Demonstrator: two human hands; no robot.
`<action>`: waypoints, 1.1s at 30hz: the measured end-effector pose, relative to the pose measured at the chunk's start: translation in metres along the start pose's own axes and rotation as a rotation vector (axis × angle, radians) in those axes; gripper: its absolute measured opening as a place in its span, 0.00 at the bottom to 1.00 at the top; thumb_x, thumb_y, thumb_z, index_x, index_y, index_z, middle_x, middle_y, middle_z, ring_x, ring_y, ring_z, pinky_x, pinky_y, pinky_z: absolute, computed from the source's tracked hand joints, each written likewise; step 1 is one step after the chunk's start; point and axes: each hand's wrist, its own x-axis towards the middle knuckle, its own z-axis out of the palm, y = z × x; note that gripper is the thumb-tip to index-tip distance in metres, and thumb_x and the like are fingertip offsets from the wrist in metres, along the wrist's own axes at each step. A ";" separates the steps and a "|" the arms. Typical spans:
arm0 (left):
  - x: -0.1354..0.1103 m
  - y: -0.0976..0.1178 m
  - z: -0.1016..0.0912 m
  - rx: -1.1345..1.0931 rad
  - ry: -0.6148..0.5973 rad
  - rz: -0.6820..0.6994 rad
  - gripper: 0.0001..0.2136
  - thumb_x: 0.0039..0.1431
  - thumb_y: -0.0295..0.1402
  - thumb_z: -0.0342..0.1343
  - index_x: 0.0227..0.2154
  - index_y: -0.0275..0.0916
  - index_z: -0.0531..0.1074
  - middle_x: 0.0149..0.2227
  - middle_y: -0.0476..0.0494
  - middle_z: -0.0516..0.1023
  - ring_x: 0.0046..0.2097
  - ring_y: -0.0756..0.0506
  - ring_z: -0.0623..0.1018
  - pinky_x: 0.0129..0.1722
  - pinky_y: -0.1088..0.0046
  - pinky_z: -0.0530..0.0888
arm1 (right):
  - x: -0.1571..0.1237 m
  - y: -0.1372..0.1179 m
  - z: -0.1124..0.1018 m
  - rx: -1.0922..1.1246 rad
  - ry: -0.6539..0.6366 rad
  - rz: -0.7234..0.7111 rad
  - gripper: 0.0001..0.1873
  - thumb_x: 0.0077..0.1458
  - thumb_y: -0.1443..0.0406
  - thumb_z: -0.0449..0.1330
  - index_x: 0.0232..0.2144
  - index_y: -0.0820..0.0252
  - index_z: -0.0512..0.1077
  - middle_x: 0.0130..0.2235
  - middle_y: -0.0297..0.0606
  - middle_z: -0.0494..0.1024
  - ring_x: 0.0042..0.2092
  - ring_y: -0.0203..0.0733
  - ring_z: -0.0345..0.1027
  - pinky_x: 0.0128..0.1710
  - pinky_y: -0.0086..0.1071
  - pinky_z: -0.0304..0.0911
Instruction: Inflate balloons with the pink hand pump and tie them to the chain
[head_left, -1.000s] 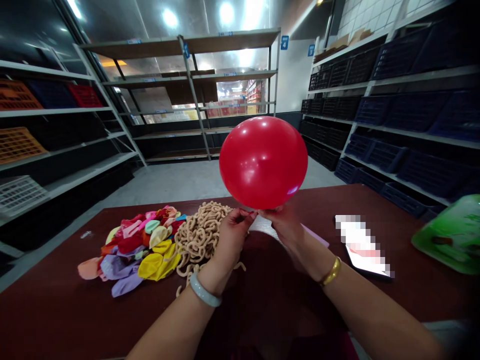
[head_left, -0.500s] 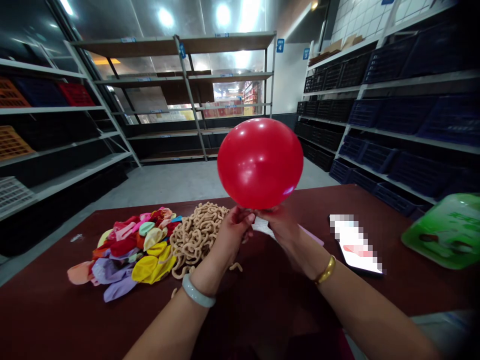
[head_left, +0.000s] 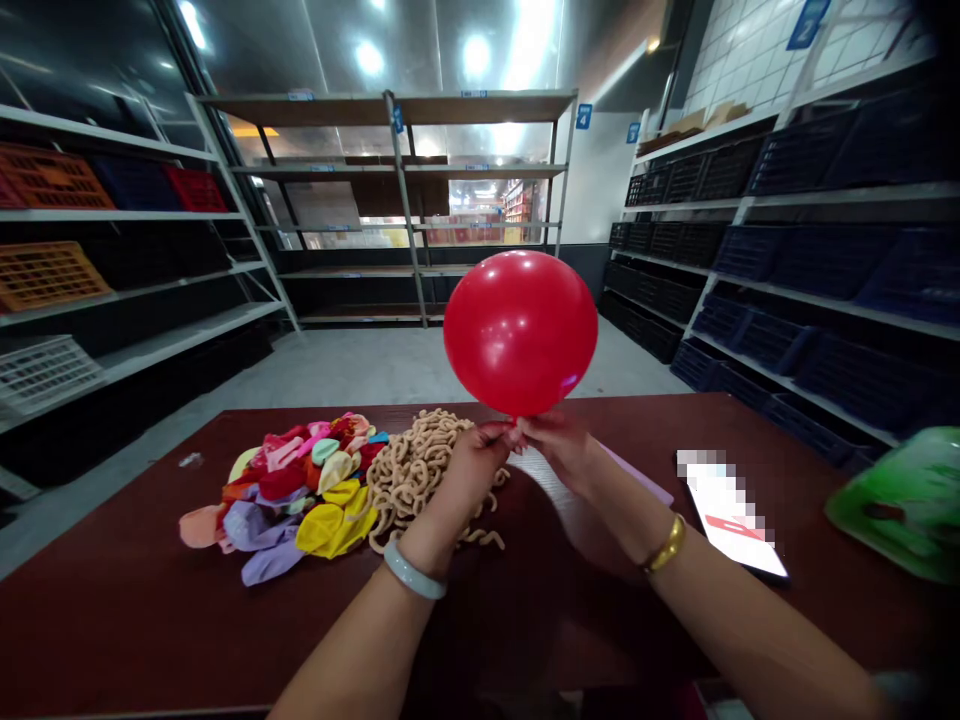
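Note:
An inflated red balloon (head_left: pixel 520 330) stands upright above the table, its neck pointing down. My left hand (head_left: pixel 482 462) pinches the neck from the left, its fingertips meeting those of the other hand. From the right, my right hand (head_left: pixel 561 450) is closed on the same neck, just under the balloon's body. The exact hold on the neck is partly hidden by the fingers. Beside my left hand lies a heap of tan, curled, ring-like pieces (head_left: pixel 416 460). Left of that heap is a pile of flat, uninflated balloons (head_left: pixel 337 525) in several colours.
The dark red-brown table (head_left: pixel 135 630) carries a lit phone (head_left: pixel 731 520) and a green plastic pack (head_left: pixel 900 510) at the right. A pinkish flat strip (head_left: pixel 637 473) lies beyond my right forearm. Metal shelves (head_left: pixel 416 290) stand behind, with dark crates (head_left: pixel 847 345) along the right.
The view has shifted, so the table and shelves sit farther right and lower. The balloon looks slightly smaller and higher over the hands, with its neck now visible between the fingers.

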 end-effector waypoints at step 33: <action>0.013 0.024 -0.065 -0.472 0.558 0.250 0.14 0.51 0.41 0.63 0.26 0.36 0.69 0.20 0.54 0.63 0.19 0.57 0.60 0.16 0.83 0.55 | 0.043 0.044 0.040 -1.402 -0.034 0.016 0.10 0.53 0.58 0.61 0.30 0.56 0.79 0.36 0.41 0.78 0.37 0.42 0.70 0.36 0.30 0.59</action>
